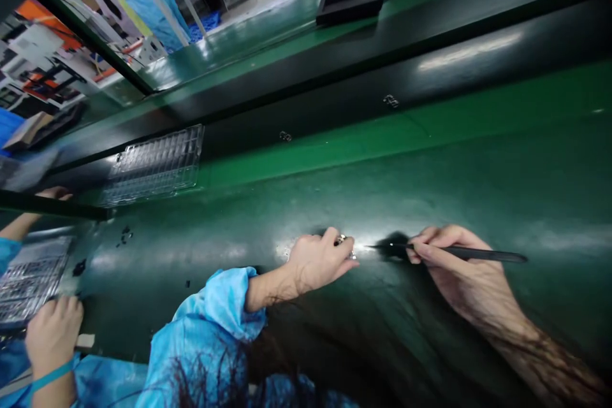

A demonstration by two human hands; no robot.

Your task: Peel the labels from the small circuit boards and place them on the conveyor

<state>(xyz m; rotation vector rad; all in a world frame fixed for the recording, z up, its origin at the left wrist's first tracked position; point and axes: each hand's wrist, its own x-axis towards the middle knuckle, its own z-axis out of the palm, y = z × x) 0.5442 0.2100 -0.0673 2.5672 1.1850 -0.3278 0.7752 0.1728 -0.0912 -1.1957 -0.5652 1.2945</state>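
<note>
A blue sleeve (pixel 215 319) lies nearest the camera at 6 o'clock, crossed by dark blurred strands (pixel 201 373) that cannot be made out clearly. The left hand (pixel 318 261) is pinched closed on a small shiny metal piece (pixel 345 242), which is mostly hidden by the fingers and washed out by glare on the green bench mat (pixel 430 172). Black tweezers (pixel 478 254) are held between the thumb and fingers of the right hand (pixel 459 268), their tips just beside the piece; whether contact is made cannot be told. At 8 o'clock, another person's hand (pixel 53 335) is seen beside a metal-filled tray (pixel 33 280) cut off by the frame edge.
</note>
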